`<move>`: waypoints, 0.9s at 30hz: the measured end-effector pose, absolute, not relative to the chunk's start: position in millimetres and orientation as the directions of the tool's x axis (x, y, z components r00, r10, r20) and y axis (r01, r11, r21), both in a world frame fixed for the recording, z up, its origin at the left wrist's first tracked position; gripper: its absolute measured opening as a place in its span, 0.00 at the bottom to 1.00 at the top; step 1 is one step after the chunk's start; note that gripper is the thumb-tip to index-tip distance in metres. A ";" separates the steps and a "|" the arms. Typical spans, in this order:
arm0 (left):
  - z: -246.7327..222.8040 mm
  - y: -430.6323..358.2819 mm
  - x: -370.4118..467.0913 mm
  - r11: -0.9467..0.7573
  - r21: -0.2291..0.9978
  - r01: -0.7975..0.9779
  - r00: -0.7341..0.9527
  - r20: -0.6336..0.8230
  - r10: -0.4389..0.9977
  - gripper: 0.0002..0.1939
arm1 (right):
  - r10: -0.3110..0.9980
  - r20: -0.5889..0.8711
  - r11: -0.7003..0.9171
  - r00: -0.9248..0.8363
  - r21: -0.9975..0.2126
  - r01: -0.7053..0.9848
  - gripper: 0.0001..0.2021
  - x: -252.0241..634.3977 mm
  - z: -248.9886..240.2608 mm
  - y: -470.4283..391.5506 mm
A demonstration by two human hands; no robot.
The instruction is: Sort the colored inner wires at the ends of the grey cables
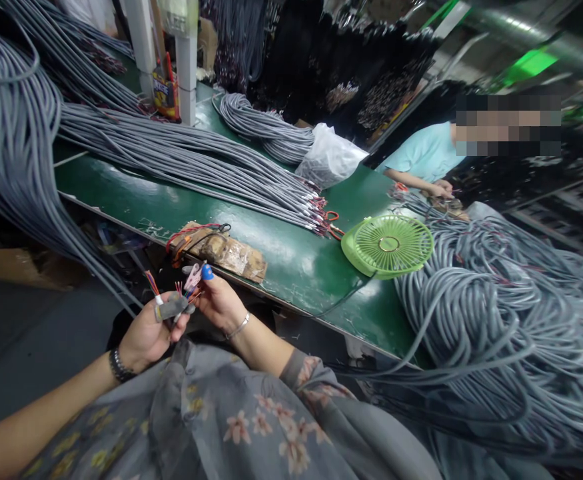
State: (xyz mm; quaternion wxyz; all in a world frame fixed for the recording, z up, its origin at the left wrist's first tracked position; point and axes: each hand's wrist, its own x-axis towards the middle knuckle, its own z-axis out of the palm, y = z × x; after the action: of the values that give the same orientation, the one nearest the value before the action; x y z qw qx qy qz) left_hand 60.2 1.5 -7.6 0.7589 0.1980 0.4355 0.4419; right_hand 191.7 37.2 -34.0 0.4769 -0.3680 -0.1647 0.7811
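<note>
My left hand point(146, 333), with a grey finger cover and a dark bracelet, is closed round the end of a grey cable. Stripped coloured wires point(152, 283) fan out above its fingers. Close beside it, my right hand point(221, 303) has a blue cover on the thumb and pinches at more thin coloured wires point(191, 293). A small pale pink piece point(192, 277) shows by the right thumb; its kind is unclear. Both hands are in front of my body, just off the table's near edge. The fingertips partly hide what lies between them.
On the green table point(116, 193) lie a long bundle of grey cables point(196, 160), a taped wooden block point(231, 253) and a green fan point(388, 245). Coiled cables point(481, 313) heap at right; more cables point(11, 120) hang at left. Another person point(426, 157) works across the table.
</note>
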 end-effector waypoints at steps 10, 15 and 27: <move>-9.0 0.0 58.1 0.505 0.653 -0.564 0.230 -0.463 0.856 0.16 | 0.881 -0.402 -0.464 -0.251 -0.623 -0.630 0.17 190.9 -38.4 37.7; -9.7 0.0 59.5 0.524 0.666 -0.531 0.225 -0.485 0.845 0.17 | 0.889 -0.386 -0.450 -0.246 -0.638 -0.625 0.18 189.9 -40.0 37.9; -8.9 -8.9 56.4 0.547 0.753 -0.367 0.219 -0.501 0.837 0.22 | 0.859 -0.413 -0.507 -0.303 -0.601 -0.617 0.20 195.6 -40.6 38.5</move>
State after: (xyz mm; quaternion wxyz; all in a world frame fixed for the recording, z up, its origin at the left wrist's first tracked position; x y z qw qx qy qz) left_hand 56.4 -8.9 -8.9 0.7405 0.2477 0.4744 0.4064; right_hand 195.6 38.5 -40.6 0.4674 -0.3608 -0.1673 0.7895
